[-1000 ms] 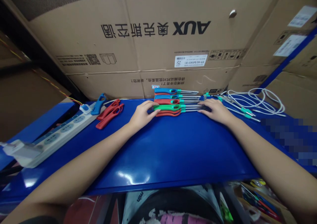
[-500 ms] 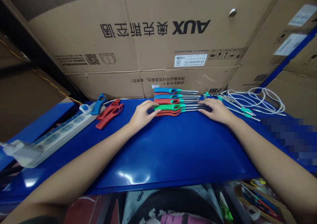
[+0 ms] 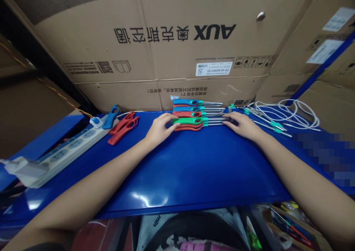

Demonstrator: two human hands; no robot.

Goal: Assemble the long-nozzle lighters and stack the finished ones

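Stick lighters with blue, red, green and orange-red handles lie stacked in a row against the cardboard, metal tubes to the right. My left hand (image 3: 161, 130) curls round the handle ends, thumb and fingers on the butt of the green lighter (image 3: 187, 121) and those beside it. At the tube tips, my right hand (image 3: 240, 124) has its fingers and thumb bent against the ends. Its fingertips partly hide the tips. To the right lie loose metal lighter tubes (image 3: 276, 125) with teal collars. On the left rest red handle shells (image 3: 123, 131) and a blue handle shell (image 3: 111, 117).
A white power strip (image 3: 73, 144) with a plugged-in adapter (image 3: 26, 169) runs along the left. A coiled white cable (image 3: 301, 114) lies at the back right. A large cardboard box (image 3: 166, 64) walls off the back of the blue table (image 3: 177, 169). Below right is a box of parts (image 3: 298, 225).
Both hands stay at the two ends of the lighter row, almost still. The right fingers shift very slightly at the tube tips. The view moves a touch.
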